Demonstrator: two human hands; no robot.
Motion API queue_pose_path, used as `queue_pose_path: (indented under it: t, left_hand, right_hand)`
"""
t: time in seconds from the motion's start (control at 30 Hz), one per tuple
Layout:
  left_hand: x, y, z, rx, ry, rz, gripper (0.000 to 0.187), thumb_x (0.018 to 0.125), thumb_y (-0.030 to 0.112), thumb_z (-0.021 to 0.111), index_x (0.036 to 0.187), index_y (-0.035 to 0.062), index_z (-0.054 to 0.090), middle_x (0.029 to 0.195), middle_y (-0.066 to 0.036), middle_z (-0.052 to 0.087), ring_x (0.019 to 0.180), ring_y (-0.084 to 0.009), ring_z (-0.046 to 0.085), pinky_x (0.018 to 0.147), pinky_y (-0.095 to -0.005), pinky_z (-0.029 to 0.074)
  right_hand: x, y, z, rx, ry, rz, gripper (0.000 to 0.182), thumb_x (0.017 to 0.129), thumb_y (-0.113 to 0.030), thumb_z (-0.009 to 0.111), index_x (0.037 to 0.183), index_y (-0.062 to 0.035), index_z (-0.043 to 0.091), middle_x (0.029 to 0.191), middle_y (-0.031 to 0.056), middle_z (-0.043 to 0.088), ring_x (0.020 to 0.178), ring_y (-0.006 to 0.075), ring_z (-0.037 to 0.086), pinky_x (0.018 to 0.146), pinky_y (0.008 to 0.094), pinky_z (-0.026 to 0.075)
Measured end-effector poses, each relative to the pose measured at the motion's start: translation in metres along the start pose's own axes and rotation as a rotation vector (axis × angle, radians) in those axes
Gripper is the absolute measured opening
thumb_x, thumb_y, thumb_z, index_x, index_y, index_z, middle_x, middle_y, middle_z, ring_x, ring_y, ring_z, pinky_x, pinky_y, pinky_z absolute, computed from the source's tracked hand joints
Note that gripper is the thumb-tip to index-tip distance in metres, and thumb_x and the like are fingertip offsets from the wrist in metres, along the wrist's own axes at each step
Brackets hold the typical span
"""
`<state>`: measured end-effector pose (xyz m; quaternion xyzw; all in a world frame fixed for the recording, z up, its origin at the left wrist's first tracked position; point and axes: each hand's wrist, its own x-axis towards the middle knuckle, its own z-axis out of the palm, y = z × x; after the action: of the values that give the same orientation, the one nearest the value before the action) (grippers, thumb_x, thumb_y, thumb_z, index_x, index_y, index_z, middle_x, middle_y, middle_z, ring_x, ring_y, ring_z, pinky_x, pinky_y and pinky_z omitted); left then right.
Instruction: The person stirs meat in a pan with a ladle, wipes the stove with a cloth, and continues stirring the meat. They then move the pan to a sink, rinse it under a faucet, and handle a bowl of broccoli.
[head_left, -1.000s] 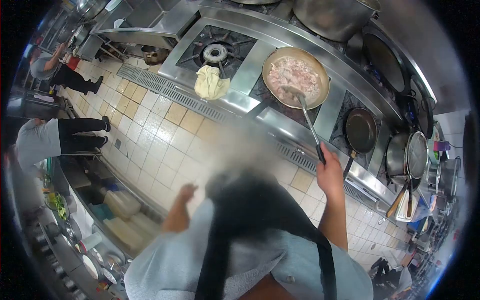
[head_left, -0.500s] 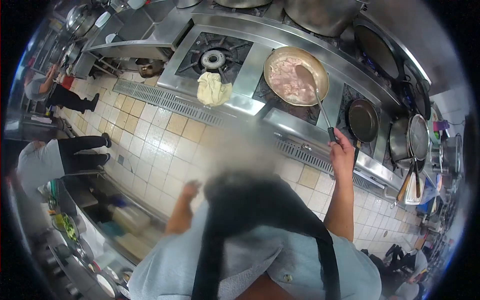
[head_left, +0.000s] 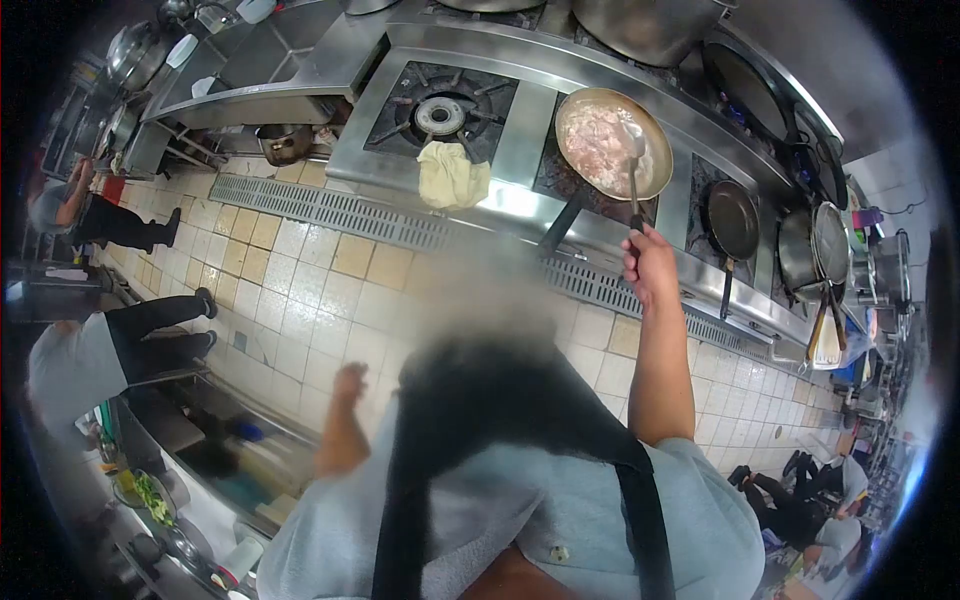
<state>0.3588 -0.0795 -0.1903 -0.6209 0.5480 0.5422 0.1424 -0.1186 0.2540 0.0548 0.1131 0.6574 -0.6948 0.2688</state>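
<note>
Your right hand (head_left: pixel 652 262) is closed round the black grip of a long metal cooking utensil (head_left: pixel 633 188), its head down in the round, tan-lined metal frying pan (head_left: pixel 662 168). That pan sits on the stove between the front-left burner and a smaller, dark round frying pan (head_left: pixel 733 222), and it holds pale pink, wet-looking pieces of food (head_left: pixel 592 145). Your left hand (head_left: pixel 350 384) hangs over the tiled floor, blurred, fingers apparently loose, with nothing seen in it

Neither of your hands steadies the tan-lined pan, so a hard push with the utensil could turn or slide it. Its straight black handle (head_left: pixel 562 224) juts past the stove's front edge, where your apron or hip could knock it if you step in. The utensil's head is near the pan's right wall; too brisk a sweep there might send food or hot liquid over the rim. The smaller pan's handle also points outward near your right forearm, which could catch it. The crumpled pale-yellow cloth (head_left: pixel 452 178) lies against the front-left burner (head_left: pixel 440 117); you might see it scorch if that burner were lit, though I cannot make out a flame
</note>
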Motion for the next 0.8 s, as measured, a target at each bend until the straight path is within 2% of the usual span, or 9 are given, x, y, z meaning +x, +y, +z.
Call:
queue_pose_path:
  t: [0.1, 0.3, 0.33, 0.37, 0.43, 0.53, 0.63, 0.67, 0.8]
  left_hand:
    - [0.052, -0.007, -0.007, 0.076, 0.007, 0.437, 0.052, 0.082, 0.031, 0.057, 0.126, 0.0056, 0.045, 0.105, -0.008, 0.058, 0.075, -0.0191, 0.057, 0.061, -0.0329, 0.043]
    - [0.042, 0.011, 0.033, 0.048, -0.032, 0.226, 0.048, 0.083, 0.032, 0.057, 0.124, 0.0083, 0.047, 0.101, -0.005, 0.058, 0.074, -0.0185, 0.057, 0.060, -0.0338, 0.042]
    - [0.082, -0.021, 0.034, 0.232, -0.146, 0.226, 0.058, 0.071, 0.019, 0.068, 0.125, 0.0117, 0.048, 0.130, -0.006, 0.046, 0.098, -0.0195, 0.057, 0.068, -0.0304, 0.053]
    - [0.088, -0.036, 0.047, 0.220, -0.092, 0.287, 0.034, 0.084, 0.032, 0.055, 0.110, 0.0099, 0.055, 0.095, -0.006, 0.061, 0.073, -0.0207, 0.058, 0.059, -0.0353, 0.043]
    - [0.033, -0.010, 0.065, 0.312, -0.158, 0.320, 0.027, 0.082, 0.028, 0.056, 0.101, 0.0095, 0.058, 0.087, -0.010, 0.061, 0.074, -0.0244, 0.060, 0.061, -0.0382, 0.046]
    - [0.035, -0.018, 0.091, 0.411, -0.156, 0.233, 0.026, 0.079, 0.023, 0.057, 0.102, 0.0104, 0.060, 0.091, -0.013, 0.062, 0.076, -0.0273, 0.060, 0.066, -0.0397, 0.048]
    - [0.018, 0.019, 0.102, 0.638, -0.279, 0.283, 0.028, 0.083, 0.026, 0.056, 0.105, 0.0105, 0.059, 0.095, -0.012, 0.062, 0.073, -0.0245, 0.059, 0.062, -0.0375, 0.046]
    - [-0.019, 0.053, 0.112, 0.308, -0.169, 0.050, 0.035, 0.084, 0.030, 0.055, 0.112, 0.0101, 0.057, 0.096, -0.008, 0.062, 0.075, -0.0203, 0.058, 0.060, -0.0349, 0.044]
    - [0.001, 0.066, 0.119, 0.141, -0.190, 0.115, 0.032, 0.086, 0.017, 0.051, 0.117, 0.0072, 0.055, 0.122, -0.010, 0.050, 0.084, -0.0195, 0.060, 0.057, -0.0282, 0.053]
  right_hand:
    - [-0.006, -0.005, 0.002, 0.338, -0.103, 0.085, 0.029, 0.086, -0.009, 0.050, 0.113, -0.0043, 0.043, 0.069, 0.0024, 0.051, 0.044, 0.0073, 0.040, 0.034, 0.0203, 0.027]
    - [-0.052, -0.024, -0.022, -0.165, -0.076, -0.083, 0.041, 0.085, -0.008, 0.050, 0.126, -0.0050, 0.043, 0.072, 0.0024, 0.052, 0.047, 0.0046, 0.040, 0.036, 0.0178, 0.025]
    - [-0.052, -0.021, -0.030, -0.250, -0.028, -0.116, 0.044, 0.085, -0.007, 0.051, 0.128, -0.0023, 0.044, 0.080, 0.0042, 0.056, 0.057, 0.0090, 0.049, 0.043, 0.0230, 0.036]
    - [-0.044, -0.016, -0.037, -0.244, -0.026, -0.117, 0.044, 0.085, -0.007, 0.051, 0.128, -0.0023, 0.044, 0.080, 0.0042, 0.056, 0.057, 0.0090, 0.049, 0.043, 0.0230, 0.036]
    - [-0.026, -0.002, -0.053, -0.664, 0.061, -0.690, 0.044, 0.082, -0.005, 0.053, 0.125, -0.0043, 0.047, 0.087, 0.0101, 0.059, 0.072, 0.0203, 0.058, 0.061, 0.0320, 0.045]
    - [-0.021, -0.024, -0.045, -0.975, 0.157, -0.786, 0.046, 0.079, -0.005, 0.055, 0.125, -0.0108, 0.049, 0.093, 0.0151, 0.058, 0.088, 0.0313, 0.058, 0.078, 0.0391, 0.044]
    - [-0.013, -0.031, -0.042, -1.296, 0.193, -0.650, 0.048, 0.078, -0.005, 0.056, 0.124, -0.0183, 0.052, 0.095, 0.0170, 0.056, 0.088, 0.0347, 0.057, 0.078, 0.0414, 0.045]
    - [-0.016, -0.025, -0.048, -1.294, 0.192, -0.634, 0.048, 0.078, -0.005, 0.056, 0.124, -0.0183, 0.052, 0.095, 0.0170, 0.056, 0.088, 0.0347, 0.057, 0.078, 0.0414, 0.045]
    - [-0.024, -0.021, -0.071, -1.350, 0.200, -0.566, 0.045, 0.078, -0.008, 0.056, 0.121, -0.0197, 0.054, 0.095, 0.0158, 0.056, 0.088, 0.0349, 0.056, 0.077, 0.0420, 0.045]
